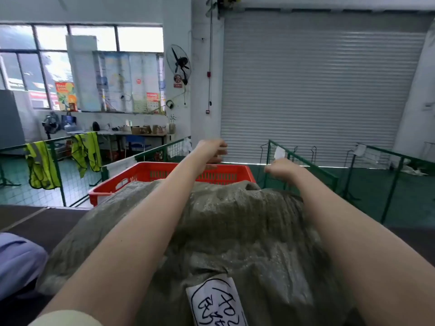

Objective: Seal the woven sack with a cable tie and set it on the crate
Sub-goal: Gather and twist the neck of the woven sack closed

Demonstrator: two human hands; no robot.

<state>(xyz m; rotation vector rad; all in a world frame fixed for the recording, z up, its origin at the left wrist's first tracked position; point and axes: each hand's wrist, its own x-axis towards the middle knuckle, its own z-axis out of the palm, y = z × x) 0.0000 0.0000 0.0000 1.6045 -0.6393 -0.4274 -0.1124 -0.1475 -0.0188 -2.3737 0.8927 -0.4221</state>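
A bulky grey-green woven sack (235, 231) lies in front of me, a white handwritten label (216, 300) on its near part. Its far end rests over the red plastic crate (150, 171). Both my forearms stretch over the sack. My left hand (213, 152) hovers past the sack's far end, above the crate's far rim, with blurred, loosely spread fingers and nothing in it. My right hand (281, 168) is beyond the sack's right far corner, its fingers curled in with nothing visible inside. No cable tie is in view, and the sack's mouth is hidden.
Green wire-mesh fence panels (306, 165) stand behind and beside the crate, with yellow safety vests (42, 165) hung on the left one. A shut roller door (317, 85) fills the back wall. A light blue cloth (18, 260) lies at my left.
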